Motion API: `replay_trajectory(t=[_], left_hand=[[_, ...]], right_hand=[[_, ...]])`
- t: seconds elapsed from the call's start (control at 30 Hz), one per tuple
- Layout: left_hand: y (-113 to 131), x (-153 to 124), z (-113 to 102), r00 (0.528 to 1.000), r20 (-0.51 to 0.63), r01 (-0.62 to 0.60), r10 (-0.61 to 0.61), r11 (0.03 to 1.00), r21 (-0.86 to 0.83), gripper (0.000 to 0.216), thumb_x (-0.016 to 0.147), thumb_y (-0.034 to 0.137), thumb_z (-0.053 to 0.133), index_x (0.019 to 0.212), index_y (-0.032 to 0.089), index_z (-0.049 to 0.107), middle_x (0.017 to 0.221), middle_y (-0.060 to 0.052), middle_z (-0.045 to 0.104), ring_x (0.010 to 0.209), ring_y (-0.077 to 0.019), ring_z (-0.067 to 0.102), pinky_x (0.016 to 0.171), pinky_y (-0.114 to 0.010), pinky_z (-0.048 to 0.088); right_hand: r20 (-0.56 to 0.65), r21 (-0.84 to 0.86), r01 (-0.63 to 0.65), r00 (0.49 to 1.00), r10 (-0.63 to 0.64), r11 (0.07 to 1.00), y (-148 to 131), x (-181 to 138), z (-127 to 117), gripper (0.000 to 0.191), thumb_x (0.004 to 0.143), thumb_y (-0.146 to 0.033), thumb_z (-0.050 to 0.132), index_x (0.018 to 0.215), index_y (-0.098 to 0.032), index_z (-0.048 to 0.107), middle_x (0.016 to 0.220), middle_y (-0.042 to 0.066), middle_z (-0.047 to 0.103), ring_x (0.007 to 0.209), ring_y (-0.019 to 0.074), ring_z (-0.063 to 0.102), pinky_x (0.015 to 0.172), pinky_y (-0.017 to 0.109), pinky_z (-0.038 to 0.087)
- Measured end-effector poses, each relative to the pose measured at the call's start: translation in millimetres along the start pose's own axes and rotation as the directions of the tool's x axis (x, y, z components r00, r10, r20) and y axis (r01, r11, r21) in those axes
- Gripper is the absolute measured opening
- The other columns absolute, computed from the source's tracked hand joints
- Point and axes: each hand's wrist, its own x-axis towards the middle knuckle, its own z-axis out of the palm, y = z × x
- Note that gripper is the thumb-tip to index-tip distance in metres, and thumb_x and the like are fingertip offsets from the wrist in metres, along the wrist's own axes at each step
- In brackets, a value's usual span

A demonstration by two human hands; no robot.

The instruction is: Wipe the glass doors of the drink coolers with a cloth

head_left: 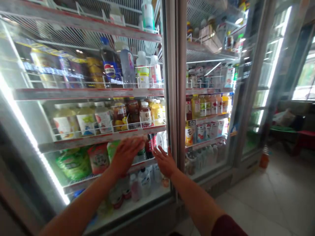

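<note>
Glass-fronted drink coolers fill our view, shelves lit white. At far left, green pouches (73, 163) slump on a lower shelf, with fruit-drink bottles (86, 122) lined behind wire rails above so they face outward. Now our left hand (126, 154) lies flat, fingers spread, on the glass door (147, 114), grasping nothing. Just beside it our right hand (165, 162) presses open-palmed near the door frame (172, 98), also empty. Further right, yellow bottles (209, 104) stand in rows.
</note>
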Motion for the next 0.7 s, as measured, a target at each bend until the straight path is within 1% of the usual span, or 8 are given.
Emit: replay_trajectory(t=[0.07, 0.1, 0.23, 0.3, 0.4, 0.47, 0.6, 0.7], left_hand=[[2, -5, 2, 0.971, 0.085, -0.219, 0.225, 0.973, -0.076, 0.079, 0.091, 0.008, 0.047, 0.159, 0.036, 0.021, 0.149, 0.003, 0.054, 0.137, -0.0158, 0.048, 0.121, -0.035, 0.025], [1, -6, 2, 0.974, 0.093, -0.2, 0.206, 0.977, -0.069, 0.077, 0.091, 0.008, 0.047, 0.159, 0.037, 0.022, 0.15, 0.004, 0.053, 0.137, -0.0157, 0.048, 0.121, -0.035, 0.024], [2, -9, 2, 0.952, -0.025, 0.305, -0.305, 0.946, 0.109, 0.076, 0.09, 0.013, 0.051, 0.16, 0.029, 0.025, 0.158, -0.004, 0.043, 0.146, -0.0294, 0.036, 0.121, -0.049, 0.022], [7, -13, 4, 0.98, -0.007, 0.201, -0.201, 0.975, 0.1, 0.076, 0.09, 0.012, 0.05, 0.16, 0.031, 0.024, 0.157, -0.004, 0.044, 0.144, -0.0279, 0.04, 0.121, -0.048, 0.022], [8, -19, 4, 0.966, 0.1, -0.235, 0.237, 0.971, -0.03, 0.072, 0.093, 0.01, 0.046, 0.157, 0.039, 0.028, 0.15, 0.002, 0.054, 0.134, -0.016, 0.051, 0.121, -0.035, 0.024], [4, -21, -2, 0.973, 0.134, -0.19, 0.189, 0.982, -0.007, 0.07, 0.095, 0.011, 0.044, 0.157, 0.039, 0.028, 0.15, 0.003, 0.053, 0.136, -0.015, 0.049, 0.122, -0.035, 0.023], [3, -24, -9, 0.961, 0.045, 0.261, -0.274, 0.948, 0.184, 0.075, 0.091, 0.01, 0.047, 0.16, 0.028, 0.024, 0.158, -0.005, 0.042, 0.151, -0.0287, 0.029, 0.123, -0.052, 0.018], [14, -27, -4, 0.984, 0.171, -0.053, 0.043, 0.997, 0.054, 0.075, 0.088, 0.009, 0.048, 0.158, 0.029, 0.029, 0.157, -0.003, 0.045, 0.15, -0.0242, 0.031, 0.126, -0.049, 0.015]], right_hand=[[0.013, 0.008, -0.007, 1.0, 0.007, 1.0, -1, 0, -2, 0.07, 0.09, -0.004, 0.043, 0.157, -0.022, 0.033, 0.16, 0.009, 0.039, 0.155, 0.0243, 0.021, 0.122, 0.067, 0.02], [0.019, 0.014, -0.008, 1.0, 0.008, 1.0, -1, 0, -3, 0.07, 0.09, -0.003, 0.043, 0.157, -0.023, 0.033, 0.16, 0.009, 0.039, 0.155, 0.0241, 0.022, 0.122, 0.066, 0.019], [0.04, 0.036, -0.018, 0.999, 0.017, 0.999, -4, -1, -7, 0.071, 0.089, -0.002, 0.042, 0.157, -0.021, 0.031, 0.161, 0.009, 0.037, 0.155, 0.0246, 0.021, 0.124, 0.065, 0.016], [0.054, 0.035, -0.029, 0.998, 0.027, 0.999, -5, -1, -7, 0.073, 0.088, -0.001, 0.042, 0.158, -0.02, 0.029, 0.162, 0.009, 0.034, 0.155, 0.0258, 0.02, 0.122, 0.068, 0.018], [0.066, 0.033, -0.039, 0.997, 0.037, 0.999, -8, -2, -4, 0.075, 0.088, -0.002, 0.041, 0.159, -0.019, 0.026, 0.164, 0.009, 0.03, 0.156, 0.0269, 0.017, 0.12, 0.07, 0.02], [0.073, 0.044, -0.048, 0.996, 0.045, 0.998, -10, -2, -2, 0.077, 0.086, 0.0, 0.041, 0.159, -0.018, 0.024, 0.164, 0.009, 0.028, 0.156, 0.0268, 0.014, 0.121, 0.069, 0.02], [0.091, 0.078, -0.079, 0.993, 0.072, 0.994, -14, -1, -2, 0.081, 0.082, 0.003, 0.039, 0.16, -0.017, 0.024, 0.165, 0.008, 0.025, 0.157, 0.027, 0.012, 0.121, 0.07, 0.02], [0.096, 0.109, -0.098, 0.992, 0.087, 0.989, -16, -1, -5, 0.084, 0.081, 0.003, 0.041, 0.16, -0.018, 0.023, 0.166, 0.009, 0.024, 0.157, 0.0272, 0.012, 0.12, 0.069, 0.022]])
